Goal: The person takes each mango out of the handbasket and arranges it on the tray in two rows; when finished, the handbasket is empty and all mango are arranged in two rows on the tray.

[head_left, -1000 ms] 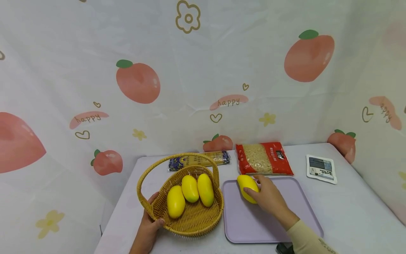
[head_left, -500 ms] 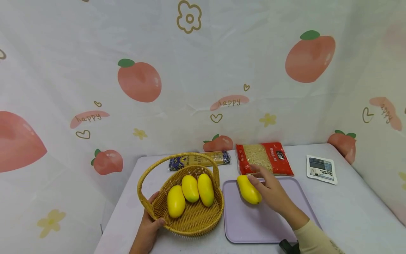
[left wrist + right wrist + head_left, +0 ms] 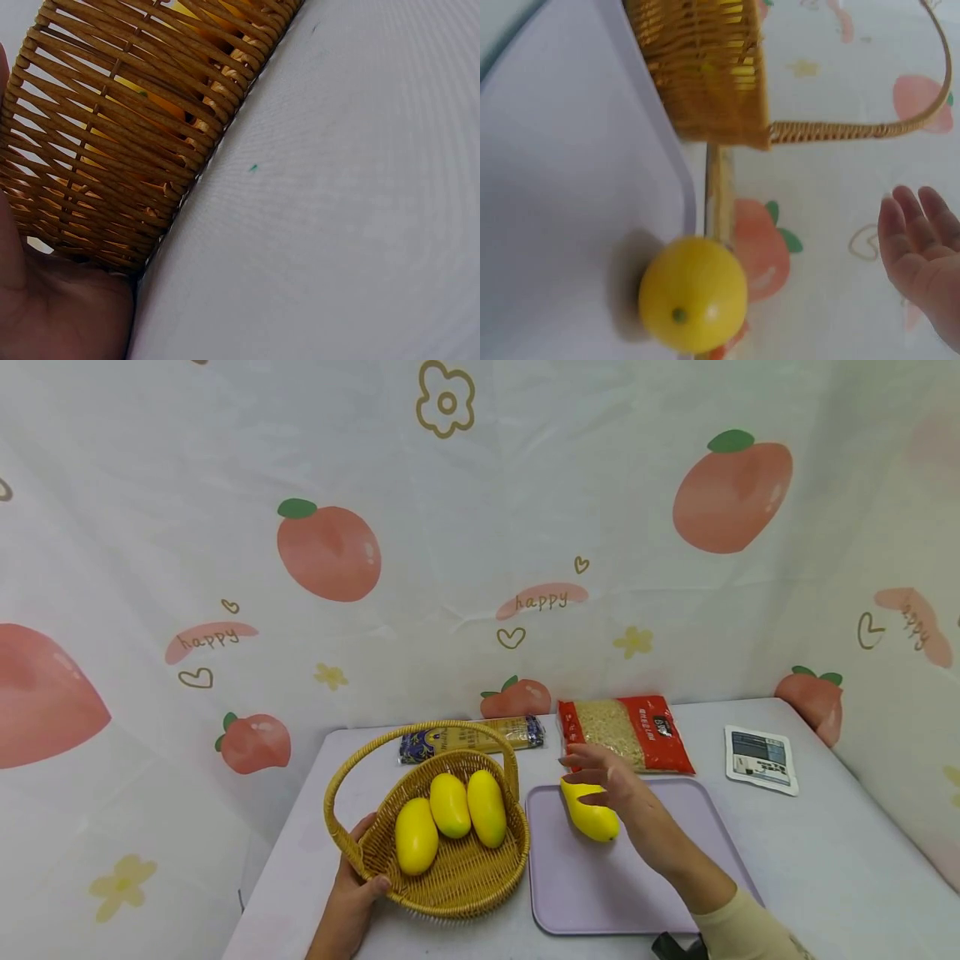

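Left hand [image 3: 356,889] has the wicker basket [image 3: 442,897] gripped by its left side, thumb up on the rim and fingers round the outside. Right hand [image 3: 630,806] is holding nothing: fingers stretched out and slightly spread, hovering over a yellow mango [image 3: 596,822] on the tray. From the head view the fingers overlap the fruit, but the right wrist view shows a clear gap, so no contact there. The two hands are well apart.

That mango lies in the far left part of the lilac tray [image 3: 600,893], one end pointing far left and the other near right. The tray sits just right of the basket. In the basket there's a left mango [image 3: 416,837], a middle mango [image 3: 450,806] and a right mango [image 3: 487,810], all lying side by side, with the bottom weave showing on the near side.

Far side of the white table [image 3: 847,860]: a blue and yellow packet [image 3: 480,739] behind the basket, a red bag [image 3: 630,735] with a clear window just beyond the tray, and a flat white packet [image 3: 761,760] over to the right. Something dark [image 3: 675,947] pokes out by the beige sleeve [image 3: 750,931] at the near edge, can't tell what. Backdrop cloth [image 3: 450,527] is white with peaches on it.
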### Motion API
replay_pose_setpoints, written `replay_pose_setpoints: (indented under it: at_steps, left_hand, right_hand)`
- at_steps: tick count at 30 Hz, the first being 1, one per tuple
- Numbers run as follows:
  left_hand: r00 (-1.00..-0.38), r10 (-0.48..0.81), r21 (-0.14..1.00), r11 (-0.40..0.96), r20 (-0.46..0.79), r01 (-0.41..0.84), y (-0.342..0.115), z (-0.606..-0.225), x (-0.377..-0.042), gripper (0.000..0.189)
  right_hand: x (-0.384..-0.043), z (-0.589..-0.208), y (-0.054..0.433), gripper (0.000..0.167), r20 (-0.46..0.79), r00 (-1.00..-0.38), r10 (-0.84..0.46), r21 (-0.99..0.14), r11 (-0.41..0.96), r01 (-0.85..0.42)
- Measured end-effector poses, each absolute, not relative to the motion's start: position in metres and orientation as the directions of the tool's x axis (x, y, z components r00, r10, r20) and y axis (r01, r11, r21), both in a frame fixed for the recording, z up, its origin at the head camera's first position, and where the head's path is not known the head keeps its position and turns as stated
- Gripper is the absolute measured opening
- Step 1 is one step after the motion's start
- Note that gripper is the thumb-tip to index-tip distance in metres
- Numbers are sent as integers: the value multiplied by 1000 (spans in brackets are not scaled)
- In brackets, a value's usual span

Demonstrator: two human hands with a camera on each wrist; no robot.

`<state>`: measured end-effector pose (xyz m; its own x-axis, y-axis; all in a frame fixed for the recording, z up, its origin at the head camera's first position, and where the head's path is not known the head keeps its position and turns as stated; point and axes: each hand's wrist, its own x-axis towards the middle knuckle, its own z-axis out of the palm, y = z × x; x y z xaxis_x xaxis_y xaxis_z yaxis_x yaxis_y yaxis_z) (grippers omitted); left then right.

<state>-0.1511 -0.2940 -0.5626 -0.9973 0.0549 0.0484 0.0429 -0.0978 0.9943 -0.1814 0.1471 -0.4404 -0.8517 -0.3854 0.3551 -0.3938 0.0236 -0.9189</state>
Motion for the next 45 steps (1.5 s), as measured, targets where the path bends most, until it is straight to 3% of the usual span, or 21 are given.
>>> replay_pose_setpoints:
  at_steps: [13,23,30,45]
  left_hand:
    - [-997,64,993,-109,51,44,-294,-563,-151,84]
    - [-997,60,993,-107,47,40,-293,-562,-151,83]
    - [-997,58,993,-111,43,37,-294,-563,-152,84]
    - [-999,43,994,-107,19,14,-295,-564,-153,85]
  right_hand:
    - [-176,-441,122,65,324,-765,-557,-946,-214,-245]
    - [-178,-454,94,83,244,-762,-601,-959,-268,-96]
    - [-180,-458,74,87,182,-770,-612,-966,-258,-23]
    - [-189,-460,34,73,9,-862,-507,-996,-80,36]
